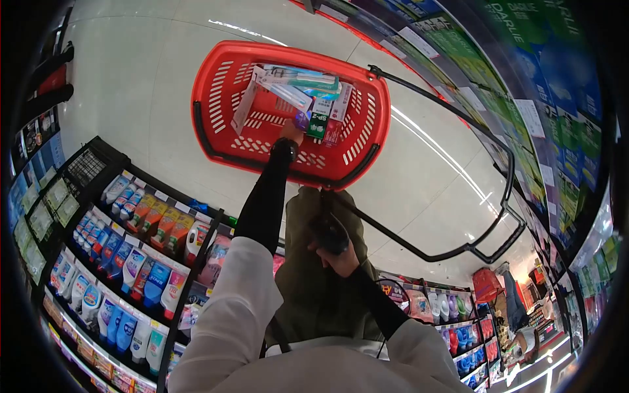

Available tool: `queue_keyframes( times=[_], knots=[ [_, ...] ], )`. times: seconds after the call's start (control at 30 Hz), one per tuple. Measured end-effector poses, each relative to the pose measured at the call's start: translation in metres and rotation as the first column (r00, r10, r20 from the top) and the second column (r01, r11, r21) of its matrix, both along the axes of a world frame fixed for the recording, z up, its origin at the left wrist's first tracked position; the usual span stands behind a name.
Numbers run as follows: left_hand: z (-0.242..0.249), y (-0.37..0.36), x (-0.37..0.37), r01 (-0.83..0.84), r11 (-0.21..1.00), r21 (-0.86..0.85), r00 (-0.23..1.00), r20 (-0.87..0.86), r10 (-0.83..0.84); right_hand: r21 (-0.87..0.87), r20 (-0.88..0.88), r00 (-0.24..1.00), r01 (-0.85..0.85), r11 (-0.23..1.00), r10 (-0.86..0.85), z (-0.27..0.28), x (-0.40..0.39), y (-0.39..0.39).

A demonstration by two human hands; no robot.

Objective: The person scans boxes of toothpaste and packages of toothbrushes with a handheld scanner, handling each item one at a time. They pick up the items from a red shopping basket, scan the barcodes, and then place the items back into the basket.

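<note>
A red shopping basket stands on the floor in front of me, with packaged goods inside. My left hand reaches over its near side, fingers closed at the purple end of a long white box. Beside that box lie a green SP-2 box, a pink-and-white box and a teal package. A clear plastic package leans at the left. Close to my body, my right hand is curled at a dark rounded object, whose kind I cannot tell.
The basket's long black handle is swung out to the right. Shelves of bottles line the left, and toothpaste boxes fill the right shelves. Pale floor tiles surround the basket. A black wire rack stands at far left.
</note>
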State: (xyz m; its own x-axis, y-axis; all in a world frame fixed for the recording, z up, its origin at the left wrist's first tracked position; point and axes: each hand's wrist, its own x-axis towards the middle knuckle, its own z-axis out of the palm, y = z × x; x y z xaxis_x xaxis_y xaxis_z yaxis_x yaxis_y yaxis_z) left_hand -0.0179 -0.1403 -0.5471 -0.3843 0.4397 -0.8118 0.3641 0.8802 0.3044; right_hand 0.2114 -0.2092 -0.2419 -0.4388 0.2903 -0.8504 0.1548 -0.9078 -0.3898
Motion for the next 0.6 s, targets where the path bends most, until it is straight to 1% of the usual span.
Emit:
queue_keyframes(
  times=[0.03,0.07,0.1,0.13,0.17,0.2,0.23,0.27,0.3,0.33,0.4,0.43,0.47,0.53,0.57,0.6],
  knots=[
    [-0.046,-0.017,-0.009,0.040,0.997,0.068,0.998,0.055,-0.044,-0.015,-0.034,0.999,0.025,1.000,-0.025,0.002,0.004,0.003],
    [-0.049,-0.009,-0.011,0.041,0.996,0.075,0.998,0.053,-0.045,-0.027,-0.069,0.996,0.050,0.998,-0.052,-0.001,0.006,0.004],
    [-0.048,-0.001,-0.011,0.008,1.000,0.027,0.998,0.056,-0.010,0.021,-0.105,0.994,0.040,0.999,-0.037,-0.005,0.007,0.005],
    [-0.045,0.004,-0.007,-0.018,1.000,-0.024,0.998,0.061,0.019,0.023,-0.099,0.994,0.047,0.999,-0.044,-0.006,0.008,0.004],
    [-0.071,-0.005,-0.008,-0.064,0.998,0.012,0.996,0.059,0.063,-0.019,-0.099,0.988,0.120,0.993,-0.121,-0.005,0.003,0.009],
    [-0.083,-0.003,-0.009,-0.049,0.999,0.012,0.997,0.058,0.048,-0.071,-0.099,0.975,0.194,0.978,-0.201,-0.006,-0.001,0.009],
    [-0.092,-0.006,-0.013,0.008,1.000,0.021,0.998,0.064,-0.009,-0.086,-0.099,0.970,0.212,0.973,-0.220,-0.011,-0.001,0.002],
    [-0.093,-0.013,-0.015,0.062,0.998,0.028,0.995,0.072,-0.064,-0.078,-0.115,0.975,0.182,0.980,-0.191,-0.016,0.000,-0.003],
    [-0.093,-0.015,-0.015,0.028,0.995,0.098,0.996,0.085,-0.036,-0.063,-0.132,0.978,0.152,0.986,-0.159,-0.018,0.001,-0.008],
    [-0.091,-0.017,-0.016,0.045,0.994,0.096,0.995,0.083,-0.054,-0.065,-0.133,0.975,0.169,0.983,-0.177,-0.016,0.002,-0.012],
    [-0.085,-0.004,-0.021,0.167,0.986,-0.002,0.975,0.146,-0.165,-0.037,-0.102,0.979,0.172,0.984,-0.175,-0.014,-0.001,-0.008],
    [-0.081,-0.001,-0.030,0.283,0.959,-0.024,0.917,0.298,-0.264,-0.032,-0.099,0.976,0.189,0.981,-0.192,-0.014,-0.001,-0.006],
    [-0.061,0.013,-0.029,0.297,0.955,-0.025,0.912,0.302,-0.276,-0.031,-0.080,0.980,0.182,0.983,-0.184,-0.015,-0.002,-0.005],
    [-0.026,0.023,-0.026,0.192,0.951,-0.241,0.976,0.144,-0.160,-0.045,-0.066,0.978,0.194,0.980,-0.197,-0.013,-0.003,-0.007],
    [-0.016,0.008,-0.025,-0.424,0.871,-0.247,0.744,0.454,0.490,-0.039,-0.088,0.977,0.190,0.981,-0.193,-0.016,-0.004,-0.013],
    [-0.004,0.006,-0.028,-0.534,0.799,-0.276,0.690,0.404,0.601,-0.031,-0.111,0.976,0.183,0.983,-0.185,-0.016,-0.005,-0.019]
  ],
)
